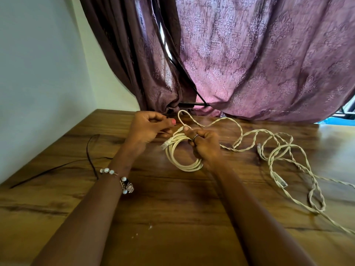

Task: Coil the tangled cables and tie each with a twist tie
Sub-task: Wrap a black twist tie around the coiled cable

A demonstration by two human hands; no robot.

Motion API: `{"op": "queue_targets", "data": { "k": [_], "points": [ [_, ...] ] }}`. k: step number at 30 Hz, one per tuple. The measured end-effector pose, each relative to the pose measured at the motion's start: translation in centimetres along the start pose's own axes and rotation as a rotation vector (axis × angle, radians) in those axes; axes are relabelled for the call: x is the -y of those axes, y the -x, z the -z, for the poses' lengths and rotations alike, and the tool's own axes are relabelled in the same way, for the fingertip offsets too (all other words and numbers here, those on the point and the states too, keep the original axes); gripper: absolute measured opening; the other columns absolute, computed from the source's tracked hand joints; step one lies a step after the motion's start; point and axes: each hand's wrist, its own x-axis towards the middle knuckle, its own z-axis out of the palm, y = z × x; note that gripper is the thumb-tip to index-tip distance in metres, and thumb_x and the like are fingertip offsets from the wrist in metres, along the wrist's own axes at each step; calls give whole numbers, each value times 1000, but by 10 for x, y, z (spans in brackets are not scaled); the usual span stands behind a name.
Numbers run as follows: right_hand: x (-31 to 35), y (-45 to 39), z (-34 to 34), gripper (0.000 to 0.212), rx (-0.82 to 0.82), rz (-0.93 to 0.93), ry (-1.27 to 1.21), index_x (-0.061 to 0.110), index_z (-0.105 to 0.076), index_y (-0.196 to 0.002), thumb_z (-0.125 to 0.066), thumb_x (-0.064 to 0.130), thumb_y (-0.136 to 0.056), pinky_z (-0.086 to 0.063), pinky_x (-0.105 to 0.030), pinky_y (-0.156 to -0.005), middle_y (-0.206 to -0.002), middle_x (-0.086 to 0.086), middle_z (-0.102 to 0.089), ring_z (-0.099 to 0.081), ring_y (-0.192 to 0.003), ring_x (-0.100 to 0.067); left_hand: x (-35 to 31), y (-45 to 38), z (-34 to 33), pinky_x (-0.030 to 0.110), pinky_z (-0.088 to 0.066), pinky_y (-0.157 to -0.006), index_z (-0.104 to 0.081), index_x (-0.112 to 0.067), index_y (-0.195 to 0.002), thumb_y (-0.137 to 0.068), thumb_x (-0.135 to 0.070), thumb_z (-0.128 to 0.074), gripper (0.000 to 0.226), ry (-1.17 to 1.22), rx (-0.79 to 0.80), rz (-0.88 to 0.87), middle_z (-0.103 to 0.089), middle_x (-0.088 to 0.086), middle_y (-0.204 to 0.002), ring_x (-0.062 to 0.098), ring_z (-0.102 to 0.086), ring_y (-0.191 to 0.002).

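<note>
cable (326,217) cut off right, fingers (192,143) hiding coil

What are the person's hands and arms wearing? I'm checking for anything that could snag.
Both forearms are bare, no sleeves in view. The left wrist has a bracelet of pale round beads with a small charm. The right hand wears a thin dark ring. One left thumbnail is painted pink.

Wooden brown desk (172,217), grain pattern. Cream round-section cable coil (182,158), several loops, gripped at its upper edge by right hand (205,144), ring on one finger. Left hand (149,127), fingers curled, pinching beside the coil's top; beaded bracelet (123,181) on wrist. Loose twisted cream cable tangle (284,154) lying to the right. Thin dark twist ties (90,150) at left. Mauve patterned curtain (259,54) behind.
</note>
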Motion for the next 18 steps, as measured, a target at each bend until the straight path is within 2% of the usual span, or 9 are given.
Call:
{"op": "queue_targets", "data": {
  "k": [3, 6, 8, 10, 16, 18],
  "points": [
    [0, 1, 0, 28, 3, -18, 2, -6, -64, -78, -65, 20, -89, -23, -12, -29, -41, 4, -41, -30, -26, -1, -1, 0, 13, 26, -59, -60, -69, -2, -81, -69, -14, -77, 19, 129, 37, 36, -72, 13, -73, 18, -70, -65],
    [-1, 2, 1, 32, 21, -6, 22, -9, -64, -79, -65, 21, -90, -22, -12, -30, -40, 6, -42, -27, -27, -1, 1, -1, 18, 29, -60, -66, -68, -4, -77, -77, -9, -71, 6, 210, 28, 77, -73, 12, -75, 19, -71, -71],
    [0, 4, 0, 37, 58, 1, 47, -16, -64, -89, -64, 22, -90, -20, -13, -30, -39, 9, -42, -25, -27, -2, 4, -1, 19, 31, -59, -70, -66, -4, -77, -81, -8, -68, 6, 234, 26, 112, -73, 11, -76, 20, -72, -76],
    [0, 6, -1, 47, 104, 21, 76, -22, -59, -95, -64, 24, -90, -20, -14, -31, -42, 2, -38, -24, -28, -5, 5, -2, 18, 32, -59, -72, -66, -2, -80, -83, -7, -67, 6, 255, 39, 156, -74, 12, -79, 20, -72, -80],
    [0, 7, -3, 56, 166, 90, 165, -28, -52, -91, -66, 27, -87, -21, -16, -34, -52, -7, -36, -25, -32, -7, 8, -1, 19, 33, -61, -66, -64, 1, -80, -85, -3, -63, 6, 273, 68, 256, -72, 14, -71, 22, -72, -67],
    [0, 6, -3, 55, 167, 97, 169, -26, -53, -90, -67, 27, -87, -22, -16, -35, -51, -7, -37, -26, -32, -7, 7, 2, 15, 31, -60, -58, -63, 0, -81, -86, -4, -62, 6, 219, 102, 296, -71, 14, -68, 20, -71, -61]
  ]
}}
